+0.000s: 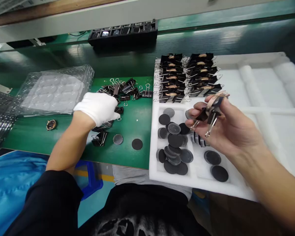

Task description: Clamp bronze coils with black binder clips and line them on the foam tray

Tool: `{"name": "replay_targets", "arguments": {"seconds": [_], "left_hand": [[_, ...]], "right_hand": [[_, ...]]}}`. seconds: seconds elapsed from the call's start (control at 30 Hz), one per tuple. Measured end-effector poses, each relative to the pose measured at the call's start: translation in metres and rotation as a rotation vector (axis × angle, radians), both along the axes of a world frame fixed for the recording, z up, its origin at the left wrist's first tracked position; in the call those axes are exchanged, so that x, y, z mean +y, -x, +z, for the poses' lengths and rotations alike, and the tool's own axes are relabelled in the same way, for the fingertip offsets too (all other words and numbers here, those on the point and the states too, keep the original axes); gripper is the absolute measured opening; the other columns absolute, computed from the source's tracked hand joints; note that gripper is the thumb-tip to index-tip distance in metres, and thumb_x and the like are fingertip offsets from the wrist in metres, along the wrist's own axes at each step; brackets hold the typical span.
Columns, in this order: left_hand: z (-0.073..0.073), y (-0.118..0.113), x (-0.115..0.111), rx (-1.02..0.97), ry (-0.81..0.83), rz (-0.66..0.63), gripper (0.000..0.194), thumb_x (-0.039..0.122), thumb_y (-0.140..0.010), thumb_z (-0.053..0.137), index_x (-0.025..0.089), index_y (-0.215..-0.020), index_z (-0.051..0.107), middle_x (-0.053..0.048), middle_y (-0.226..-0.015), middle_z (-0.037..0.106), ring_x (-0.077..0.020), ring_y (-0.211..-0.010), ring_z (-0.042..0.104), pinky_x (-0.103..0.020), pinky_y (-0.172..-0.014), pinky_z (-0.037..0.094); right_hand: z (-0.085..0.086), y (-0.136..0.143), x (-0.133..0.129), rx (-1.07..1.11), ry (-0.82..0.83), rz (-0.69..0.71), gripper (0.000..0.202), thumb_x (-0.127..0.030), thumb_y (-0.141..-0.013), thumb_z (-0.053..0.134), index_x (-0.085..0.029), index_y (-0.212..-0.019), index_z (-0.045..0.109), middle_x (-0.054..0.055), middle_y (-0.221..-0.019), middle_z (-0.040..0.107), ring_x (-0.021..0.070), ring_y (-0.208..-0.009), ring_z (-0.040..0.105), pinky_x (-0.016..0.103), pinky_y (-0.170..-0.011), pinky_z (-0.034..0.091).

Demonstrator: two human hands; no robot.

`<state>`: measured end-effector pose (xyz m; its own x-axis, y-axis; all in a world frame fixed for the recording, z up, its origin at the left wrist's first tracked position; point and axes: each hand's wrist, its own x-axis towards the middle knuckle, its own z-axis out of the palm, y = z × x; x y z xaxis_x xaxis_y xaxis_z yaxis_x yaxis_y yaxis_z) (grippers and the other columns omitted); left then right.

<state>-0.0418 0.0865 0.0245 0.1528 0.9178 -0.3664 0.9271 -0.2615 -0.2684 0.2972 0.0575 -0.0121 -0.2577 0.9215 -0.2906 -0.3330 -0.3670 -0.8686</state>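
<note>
My left hand (95, 106), in a white glove, reaches into a pile of black binder clips (127, 88) on the green table. Its thumb and fingers close around one binder clip (119, 110) at the pile's near edge; the fingertips are partly hidden. Bare and palm up, my right hand (236, 131) grips a gold-rimmed watch case (213, 101) with black binder clips clamped on it. This hand is above a white foam tray (245, 186). Two rows of similar clamped cases (171, 78) stand at the tray's far left.
Round black discs (175, 141) lie in the tray's near compartments, and two more discs (137, 144) on the table. Clear plastic blister trays (55, 88) and a single watch case (51, 124) are at left. Behind stands a black compartment box (124, 37).
</note>
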Motion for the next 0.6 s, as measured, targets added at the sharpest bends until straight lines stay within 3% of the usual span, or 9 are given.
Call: {"name": "replay_targets", "arguments": {"seconds": [0.1, 0.23, 0.4, 0.47, 0.6], "left_hand": [[0.002, -0.004, 0.001, -0.009, -0.005, -0.016, 0.033, 0.046, -0.085, 0.062, 0.02, -0.065, 0.066, -0.004, -0.054, 0.058, -0.0185, -0.051, 0.055, -0.031, -0.063, 0.038], [0.015, -0.017, -0.007, -0.242, -0.129, -0.135, 0.039, 0.048, -0.091, 0.056, 0.021, -0.063, 0.062, 0.0, -0.054, 0.049, -0.0138, -0.051, 0.046, -0.03, -0.062, 0.032], [0.016, -0.05, -0.028, -0.81, -0.163, -0.233, 0.042, 0.048, -0.097, 0.051, 0.021, -0.067, 0.062, 0.002, -0.059, 0.055, -0.0104, -0.056, 0.046, -0.027, -0.06, 0.035], [0.01, -0.061, -0.032, -0.926, -0.163, -0.213, 0.041, 0.046, -0.096, 0.054, 0.02, -0.065, 0.06, 0.003, -0.057, 0.053, -0.0091, -0.054, 0.044, -0.026, -0.057, 0.034], [0.0, -0.071, -0.034, -1.08, -0.146, -0.109, 0.044, 0.048, -0.094, 0.056, 0.019, -0.062, 0.051, 0.004, -0.055, 0.05, -0.008, -0.052, 0.04, -0.026, -0.053, 0.033]], "right_hand": [[0.001, 0.005, -0.002, -0.042, 0.013, 0.089, 0.021, -0.053, -0.089, 0.077, -0.033, -0.089, 0.071, 0.0, -0.108, 0.071, 0.0268, -0.11, 0.07, 0.041, -0.08, 0.064], [0.001, 0.006, -0.008, -0.093, -0.009, 0.272, 0.022, -0.05, -0.091, 0.074, -0.031, -0.101, 0.077, 0.005, -0.109, 0.076, 0.0273, -0.102, 0.074, 0.04, -0.076, 0.065], [-0.004, 0.005, -0.014, -0.291, -0.384, 0.484, 0.023, -0.045, -0.095, 0.074, -0.029, -0.109, 0.08, 0.008, -0.126, 0.075, 0.0299, -0.128, 0.065, 0.042, -0.1, 0.057], [-0.005, 0.007, -0.015, -0.3, -0.498, 0.506, 0.02, -0.042, -0.096, 0.073, -0.029, -0.109, 0.08, 0.007, -0.117, 0.077, 0.027, -0.121, 0.068, 0.038, -0.096, 0.057], [-0.003, 0.01, -0.016, -0.243, -0.564, 0.457, 0.016, -0.037, -0.099, 0.07, -0.028, -0.108, 0.079, 0.005, -0.108, 0.076, 0.0206, -0.097, 0.071, 0.032, -0.084, 0.058]]}}
